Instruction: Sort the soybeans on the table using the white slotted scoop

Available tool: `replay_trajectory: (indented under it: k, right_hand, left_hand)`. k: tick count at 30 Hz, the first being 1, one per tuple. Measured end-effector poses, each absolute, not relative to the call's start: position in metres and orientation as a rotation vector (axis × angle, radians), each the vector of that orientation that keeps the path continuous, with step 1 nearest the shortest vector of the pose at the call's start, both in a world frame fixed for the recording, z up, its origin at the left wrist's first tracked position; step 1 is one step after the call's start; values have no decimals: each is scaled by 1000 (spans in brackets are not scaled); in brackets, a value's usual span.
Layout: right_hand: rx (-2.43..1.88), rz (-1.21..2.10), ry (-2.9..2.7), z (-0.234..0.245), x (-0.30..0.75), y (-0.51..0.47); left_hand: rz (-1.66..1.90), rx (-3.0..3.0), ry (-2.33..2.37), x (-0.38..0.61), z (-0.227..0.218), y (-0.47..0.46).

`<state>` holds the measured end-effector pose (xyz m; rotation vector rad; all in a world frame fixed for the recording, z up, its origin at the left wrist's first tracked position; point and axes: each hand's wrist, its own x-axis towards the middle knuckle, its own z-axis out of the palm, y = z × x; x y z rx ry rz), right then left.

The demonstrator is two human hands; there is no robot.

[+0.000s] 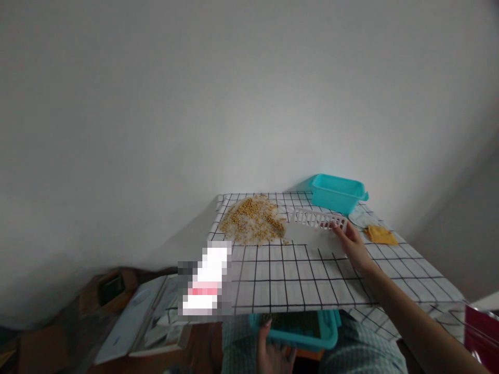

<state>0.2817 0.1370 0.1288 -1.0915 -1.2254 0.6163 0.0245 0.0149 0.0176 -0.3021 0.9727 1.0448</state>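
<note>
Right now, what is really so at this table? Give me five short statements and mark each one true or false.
1. The right-hand grip holds a white slotted piece. True.
2. A heap of yellow and pale grains lies on the tablecloth. True.
3. The left-hand grip is on that heap. False: it holds the lower turquoise container, at the tablecloth's near edge.
4. The upper turquoise container stands farther away than the white slotted piece. True.
5. The yellow item lies inside the upper turquoise container. False: it lies on the tablecloth.

Right hand (pixel 351 241) pinching, left hand (pixel 271 355) apparently gripping.
</note>
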Motion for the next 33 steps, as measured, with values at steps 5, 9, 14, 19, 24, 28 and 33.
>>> replay_trajectory:
  k: [5, 9, 14, 19, 24, 28, 33]
  right_hand:
    - [-1110, 649, -1284, 130, 279, 137]
    - [-1106, 670, -1257, 130, 279, 134]
    - [-1108, 703, -1235, 130, 280, 135]
    - [-1130, 673, -1233, 127, 278, 144]
    - [-1112, 750, -1252, 125, 273, 148]
    - [-1094, 768, -1258, 125, 271, 145]
    - [-1084, 818, -1212, 127, 269, 143]
  left_hand:
    - [1011, -343, 910, 20, 20, 14]
    - [1037, -350, 895, 22, 15, 13]
    - [1027, -377, 910, 21, 16, 14]
    - [1060, -356, 961, 15, 21, 16]
    - [1158, -365, 1075, 17, 21, 21]
    - [1130, -375, 1043, 18, 20, 21]
    - [1127, -404, 1009, 16, 17, 20]
